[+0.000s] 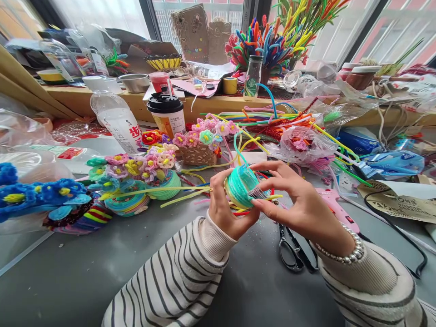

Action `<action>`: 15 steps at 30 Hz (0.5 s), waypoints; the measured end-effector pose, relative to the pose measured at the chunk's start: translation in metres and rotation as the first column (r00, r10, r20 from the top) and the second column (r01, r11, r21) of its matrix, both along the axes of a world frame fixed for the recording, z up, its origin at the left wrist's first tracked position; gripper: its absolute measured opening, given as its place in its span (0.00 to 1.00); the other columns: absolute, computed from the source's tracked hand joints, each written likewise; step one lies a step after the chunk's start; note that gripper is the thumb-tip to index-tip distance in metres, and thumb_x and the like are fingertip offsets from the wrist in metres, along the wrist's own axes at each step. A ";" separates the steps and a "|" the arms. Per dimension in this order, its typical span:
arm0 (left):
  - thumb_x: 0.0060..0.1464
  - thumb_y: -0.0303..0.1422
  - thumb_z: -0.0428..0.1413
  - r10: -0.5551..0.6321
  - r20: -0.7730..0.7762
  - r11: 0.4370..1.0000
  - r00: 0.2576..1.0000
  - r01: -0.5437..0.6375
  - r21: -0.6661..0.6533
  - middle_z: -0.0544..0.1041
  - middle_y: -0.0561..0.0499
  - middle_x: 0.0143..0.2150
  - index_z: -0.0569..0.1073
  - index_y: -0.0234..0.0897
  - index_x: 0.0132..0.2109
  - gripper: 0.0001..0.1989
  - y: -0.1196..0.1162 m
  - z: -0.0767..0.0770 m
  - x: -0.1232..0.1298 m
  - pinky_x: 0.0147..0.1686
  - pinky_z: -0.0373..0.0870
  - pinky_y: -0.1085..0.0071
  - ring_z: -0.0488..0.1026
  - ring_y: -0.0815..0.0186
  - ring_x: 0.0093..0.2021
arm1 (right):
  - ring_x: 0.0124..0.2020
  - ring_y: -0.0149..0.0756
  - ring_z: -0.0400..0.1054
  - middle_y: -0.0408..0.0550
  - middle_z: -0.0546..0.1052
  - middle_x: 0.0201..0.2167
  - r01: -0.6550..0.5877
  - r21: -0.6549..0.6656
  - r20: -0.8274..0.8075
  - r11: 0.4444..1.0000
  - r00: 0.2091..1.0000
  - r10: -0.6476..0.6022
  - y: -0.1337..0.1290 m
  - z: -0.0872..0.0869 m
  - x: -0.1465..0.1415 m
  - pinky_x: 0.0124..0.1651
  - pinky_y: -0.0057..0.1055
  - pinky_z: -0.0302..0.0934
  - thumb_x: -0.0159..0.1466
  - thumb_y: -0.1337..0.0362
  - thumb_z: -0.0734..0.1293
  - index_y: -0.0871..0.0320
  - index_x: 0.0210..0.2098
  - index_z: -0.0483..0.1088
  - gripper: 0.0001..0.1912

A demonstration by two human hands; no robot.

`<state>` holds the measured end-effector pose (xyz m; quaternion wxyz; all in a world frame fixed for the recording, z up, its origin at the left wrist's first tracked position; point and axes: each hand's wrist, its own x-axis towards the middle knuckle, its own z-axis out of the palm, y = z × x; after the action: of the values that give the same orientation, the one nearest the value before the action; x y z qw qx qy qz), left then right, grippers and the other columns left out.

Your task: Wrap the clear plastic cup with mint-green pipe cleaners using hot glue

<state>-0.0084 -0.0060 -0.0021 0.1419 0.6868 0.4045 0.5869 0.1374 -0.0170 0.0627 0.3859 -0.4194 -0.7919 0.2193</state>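
A small round cup (240, 185), wound with teal and pale yellow pipe cleaners, is held up off the table between both hands. My left hand (223, 204) wraps its left side and underside. My right hand (289, 195) has thumb and fingers closed at its right side, by a barcode label (259, 193). One teal pipe cleaner end (240, 150) sticks up from the cup. Black-handled scissors (293, 254) lie on the table below my right hand. Loose yellow pipe cleaners (177, 193) lie to the left of the cup.
Finished-looking pipe cleaner flower pots (126, 200) stand at left, near a plastic bottle (116, 118) and a lidded paper cup (166, 113). Behind lies a heap of pipe cleaners (265, 120). A pink glue gun (337, 206) and its black cable are at right.
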 end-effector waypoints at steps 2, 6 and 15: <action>0.39 0.33 0.59 -0.001 -0.009 1.000 1.000 0.001 0.026 0.65 0.39 0.48 0.55 0.35 0.52 0.33 0.000 -0.001 0.000 0.44 0.67 0.56 0.67 0.53 0.48 | 0.52 0.40 0.60 0.49 0.67 0.49 -0.002 -0.022 -0.003 1.000 1.000 0.002 0.000 0.000 0.000 0.55 0.39 0.54 0.54 0.64 0.68 0.55 0.30 0.70 0.05; 0.38 0.33 0.60 0.016 -0.039 0.994 0.999 -0.012 0.110 0.65 0.39 0.47 0.55 0.36 0.52 0.34 0.002 -0.001 0.000 0.44 0.66 0.56 0.66 0.53 0.48 | 0.52 0.40 0.60 0.47 0.68 0.49 -0.007 -0.080 -0.013 0.997 1.000 0.006 0.000 0.002 0.001 0.55 0.40 0.53 0.53 0.63 0.68 0.54 0.28 0.70 0.04; 0.36 0.33 0.62 0.063 -0.053 0.957 0.997 -0.045 0.287 0.64 0.39 0.46 0.56 0.32 0.52 0.36 0.005 0.000 0.000 0.45 0.66 0.56 0.65 0.55 0.47 | 0.51 0.40 0.62 0.47 0.68 0.49 -0.050 -0.197 -0.029 0.979 0.999 0.045 0.001 0.005 0.004 0.54 0.39 0.54 0.53 0.61 0.68 0.55 0.25 0.68 0.06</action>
<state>-0.0084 -0.0012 -0.0018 0.0128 0.7065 0.3382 0.6215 0.1413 -0.0160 0.0675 0.3468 -0.4339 -0.7711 0.3112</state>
